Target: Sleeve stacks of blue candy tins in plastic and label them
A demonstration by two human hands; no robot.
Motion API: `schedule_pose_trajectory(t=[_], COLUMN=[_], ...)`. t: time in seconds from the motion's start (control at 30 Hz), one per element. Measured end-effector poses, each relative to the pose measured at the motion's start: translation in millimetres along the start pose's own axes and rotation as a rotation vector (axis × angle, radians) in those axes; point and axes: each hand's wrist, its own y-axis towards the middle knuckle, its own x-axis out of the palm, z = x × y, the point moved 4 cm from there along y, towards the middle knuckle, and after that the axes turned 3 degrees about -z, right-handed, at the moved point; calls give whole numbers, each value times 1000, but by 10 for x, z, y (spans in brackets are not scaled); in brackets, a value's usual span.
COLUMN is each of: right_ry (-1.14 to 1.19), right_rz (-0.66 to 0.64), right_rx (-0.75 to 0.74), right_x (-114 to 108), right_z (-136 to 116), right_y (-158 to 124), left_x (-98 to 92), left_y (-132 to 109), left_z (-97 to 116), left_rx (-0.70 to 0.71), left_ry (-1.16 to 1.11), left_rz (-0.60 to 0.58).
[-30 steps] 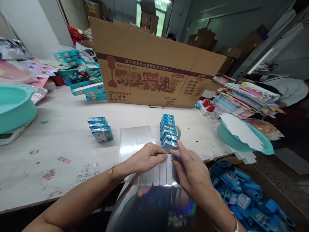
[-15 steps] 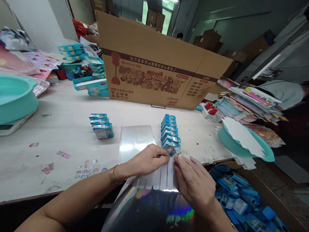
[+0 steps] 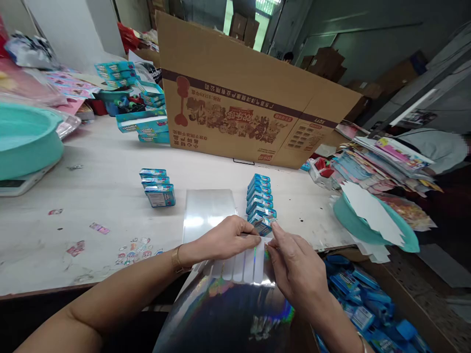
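Note:
White strips (image 3: 238, 267) lie on a shiny holographic sheet (image 3: 228, 314) at the table's front edge. My left hand (image 3: 235, 239) comes from the left, thumb and fingers pinched at the top of the strips. Facing it, my right hand (image 3: 294, 260) has thumb and fingertips drawn together at the rightmost strip's upper corner; what it grips is too small to make out. Just beyond my fingertips stands a row of several small blue boxes (image 3: 259, 198), the nearest one tilted. A translucent sheet stack (image 3: 209, 208) lies left of the row.
Three blue boxes (image 3: 160, 195) stand left. A large cardboard box (image 3: 235, 98) rises behind. A teal basin (image 3: 29, 139) sits on a scale at far left, another basin (image 3: 353, 220) at right. Below right, a carton holds blue packs (image 3: 364, 299). Paper piles (image 3: 390, 162) lie behind.
The view has shifted slightly. My right hand's fingers have drawn closer together at the strip's corner, and its index finger has risen toward the nearest box. My left hand remains pinched.

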Motion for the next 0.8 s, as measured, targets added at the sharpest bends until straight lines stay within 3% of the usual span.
schedule_pose_trajectory(t=[0.13,0.27,0.37,0.5,0.63,0.8], right_ry=[110,323,553,845,918,867], right_rz=[-71,-48,54,164,202,146], right_rx=[75,357,565,783,920,993], right_x=[-72,7,327,976,1468,1696], right_z=[104,523,992,1513,1732,1842], right_y=[131,378,587,768,820,791], left_x=[-167,-284,-324,-356,-439,-562], left_y=[147,304,373,507,746,1045], left_z=[-266,-616,-784,-886,-944,-977], left_rx=[-52,-125,-188,-211,-211,-214], left_ry=[283,705,870,1009,1027,976], left_rz=[39,-14,-7,44,81,24])
